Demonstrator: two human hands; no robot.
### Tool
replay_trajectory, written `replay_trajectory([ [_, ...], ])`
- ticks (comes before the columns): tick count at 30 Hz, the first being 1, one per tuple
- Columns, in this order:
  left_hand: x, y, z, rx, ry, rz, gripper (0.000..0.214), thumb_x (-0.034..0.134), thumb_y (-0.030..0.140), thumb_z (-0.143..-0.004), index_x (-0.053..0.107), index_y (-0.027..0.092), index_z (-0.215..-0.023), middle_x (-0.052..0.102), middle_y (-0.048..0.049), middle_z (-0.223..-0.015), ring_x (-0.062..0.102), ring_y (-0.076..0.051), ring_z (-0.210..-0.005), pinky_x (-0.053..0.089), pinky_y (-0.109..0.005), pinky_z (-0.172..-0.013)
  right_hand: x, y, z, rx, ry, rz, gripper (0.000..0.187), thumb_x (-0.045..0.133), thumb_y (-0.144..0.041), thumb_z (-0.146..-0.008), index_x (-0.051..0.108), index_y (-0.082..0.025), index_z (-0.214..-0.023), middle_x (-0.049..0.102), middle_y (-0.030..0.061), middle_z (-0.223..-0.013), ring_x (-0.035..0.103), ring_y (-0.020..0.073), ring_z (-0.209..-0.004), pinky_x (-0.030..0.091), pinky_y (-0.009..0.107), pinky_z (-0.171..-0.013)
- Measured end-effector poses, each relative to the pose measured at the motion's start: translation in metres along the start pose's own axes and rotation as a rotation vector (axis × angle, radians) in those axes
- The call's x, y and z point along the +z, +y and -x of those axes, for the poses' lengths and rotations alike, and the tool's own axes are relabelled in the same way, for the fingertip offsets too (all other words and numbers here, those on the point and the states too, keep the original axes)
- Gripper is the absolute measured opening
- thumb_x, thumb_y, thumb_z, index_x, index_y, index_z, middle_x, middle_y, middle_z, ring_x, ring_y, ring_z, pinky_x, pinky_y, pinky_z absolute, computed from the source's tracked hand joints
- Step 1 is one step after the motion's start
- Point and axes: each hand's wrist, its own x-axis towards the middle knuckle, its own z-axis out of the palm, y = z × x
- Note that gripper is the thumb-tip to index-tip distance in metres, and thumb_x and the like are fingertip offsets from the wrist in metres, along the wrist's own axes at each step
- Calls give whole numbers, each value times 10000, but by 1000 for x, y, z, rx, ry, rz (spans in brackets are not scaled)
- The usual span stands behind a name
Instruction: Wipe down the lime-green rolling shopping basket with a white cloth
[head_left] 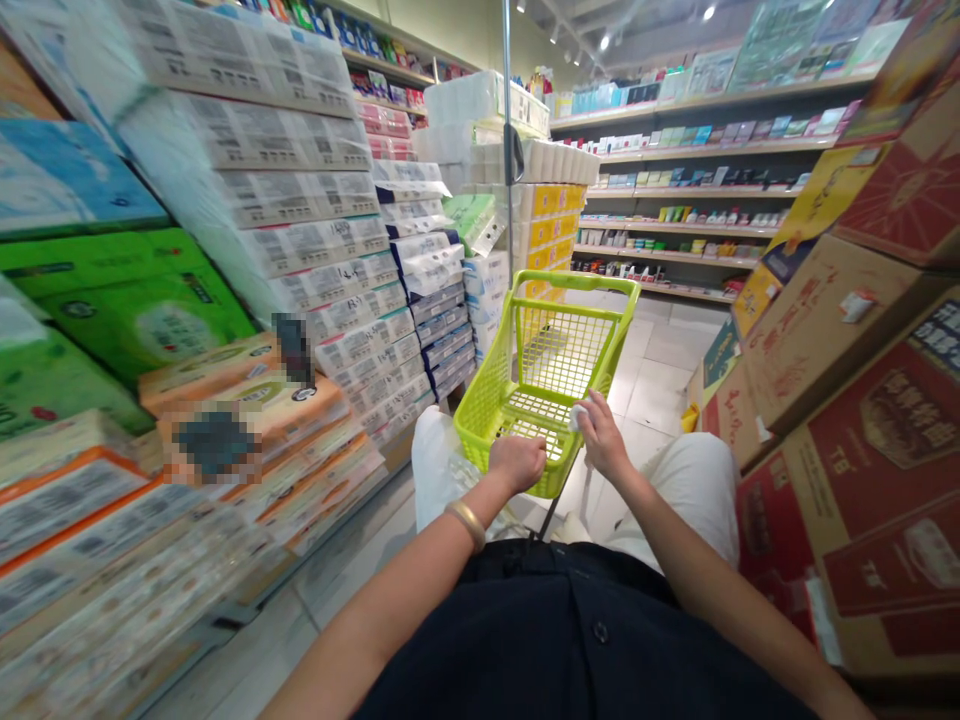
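Observation:
A lime-green plastic shopping basket (574, 330) with a grid of holes stands between my knees, its handle end pointing away from me. My left hand (517, 462), with a gold bangle (466, 525) at the wrist, is closed over the basket's near rim; its fingertips are hidden. At the right side wall, my right hand (600, 430) pinches a small crumpled white wipe (577, 417) against or just beside the green edge. I see no goods inside the basket.
Stacked packs of tissue paper (322, 240) rise on the left. Cardboard boxes (832, 330) are piled close on the right. Ahead, a glass door edge with a black handle (514, 153) stands before stocked shelves (675, 190). Pale floor tiles (649, 385) run beyond the basket.

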Motion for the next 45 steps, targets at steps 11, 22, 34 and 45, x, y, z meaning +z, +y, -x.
replay_trajectory([
  [11, 2, -3, 3, -5, 16, 6, 343, 355, 331, -889, 683, 249, -944, 734, -54, -927, 661, -210, -859, 447, -320, -736, 13, -18, 54, -106, -83, -22, 337, 362, -406, -972, 582, -225, -1153, 312, 80, -1526, 203, 257, -1450, 259, 509, -1161],
  [22, 0, -4, 2, 12, 11, 0, 359, 340, 334, -891, 687, 258, -940, 732, -50, -919, 659, -210, -860, 450, -316, -736, 16, -32, 56, -40, -39, -57, 313, 348, -391, -978, 570, -221, -1119, 280, 74, -1543, 189, 246, -1455, 249, 508, -1164],
  [34, 0, -5, 0, 22, -1, -12, 358, 338, 320, -888, 687, 256, -936, 734, -50, -887, 661, -213, -858, 443, -308, -719, 10, -15, 10, 58, -17, -9, 345, 339, -409, -964, 596, -195, -1047, 369, 112, -1495, 198, 277, -1449, 236, 555, -1154],
  [45, 0, -7, -2, 61, -9, -18, 353, 342, 314, -888, 691, 260, -892, 734, -45, -867, 667, -217, -824, 448, -312, -701, 3, -13, 16, -155, -85, 36, 289, 380, -369, -974, 613, -204, -1020, 459, 105, -1433, 233, 281, -1439, 293, 562, -1137],
])
